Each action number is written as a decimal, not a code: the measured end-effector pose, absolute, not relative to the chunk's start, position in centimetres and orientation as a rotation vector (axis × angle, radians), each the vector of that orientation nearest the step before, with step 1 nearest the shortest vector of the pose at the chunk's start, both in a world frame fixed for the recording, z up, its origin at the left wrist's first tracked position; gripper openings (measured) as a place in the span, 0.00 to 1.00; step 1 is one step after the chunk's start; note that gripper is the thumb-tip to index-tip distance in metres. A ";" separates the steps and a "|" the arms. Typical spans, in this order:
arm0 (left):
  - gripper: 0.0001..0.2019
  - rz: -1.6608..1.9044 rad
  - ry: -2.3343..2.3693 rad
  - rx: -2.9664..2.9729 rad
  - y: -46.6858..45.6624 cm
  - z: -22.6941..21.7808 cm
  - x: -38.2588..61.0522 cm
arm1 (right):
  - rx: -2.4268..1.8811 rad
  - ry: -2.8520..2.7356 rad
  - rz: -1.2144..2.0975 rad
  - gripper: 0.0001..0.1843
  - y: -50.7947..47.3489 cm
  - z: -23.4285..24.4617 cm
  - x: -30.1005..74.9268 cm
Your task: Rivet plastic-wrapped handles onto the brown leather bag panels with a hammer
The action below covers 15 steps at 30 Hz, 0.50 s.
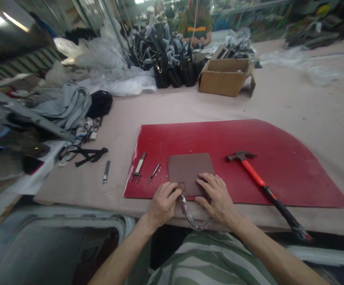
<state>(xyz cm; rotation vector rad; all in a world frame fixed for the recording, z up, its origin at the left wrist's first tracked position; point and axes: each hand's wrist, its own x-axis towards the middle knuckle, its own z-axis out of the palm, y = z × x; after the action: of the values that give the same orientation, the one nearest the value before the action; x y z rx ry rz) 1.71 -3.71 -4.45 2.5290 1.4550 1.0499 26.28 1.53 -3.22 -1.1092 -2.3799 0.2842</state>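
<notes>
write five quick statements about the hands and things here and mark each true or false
1. The brown panel lies on the red mat. True.
2. The right hand grips the hammer. False: the right hand rests at the brown panel; the hammer lies apart from it.
3. The left hand's fingertips are at one end of the shiny strap. True.
4. The hammer's handle reaches past the red mat's near edge. True.
5. The cardboard box is closed. False: its top is open.

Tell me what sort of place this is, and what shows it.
Probably a bag-making workshop: black handbags are piled across the table, and a hammer lies on a red board beside a flat brown panel.
</notes>
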 end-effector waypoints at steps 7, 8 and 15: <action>0.15 1.053 1.406 2.452 -3.0 -3.5 1.4 | -1.095 -2.345 0.142 0.23 1.8 -4.3 26.0; 0.14 1.051 1.397 2.446 -2.9 -3.4 1.4 | -1.092 -2.345 0.133 0.23 1.8 -4.4 25.9; 0.15 1.235 1.496 2.182 -2.6 -2.7 0.8 | -1.096 -2.379 0.126 0.26 2.1 -4.5 25.9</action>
<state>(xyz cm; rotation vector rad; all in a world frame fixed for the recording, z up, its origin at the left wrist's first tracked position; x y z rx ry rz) 0.80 -2.64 -2.75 2.1822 1.4963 1.2352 25.94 2.06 -4.46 -1.0955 -2.3794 0.1258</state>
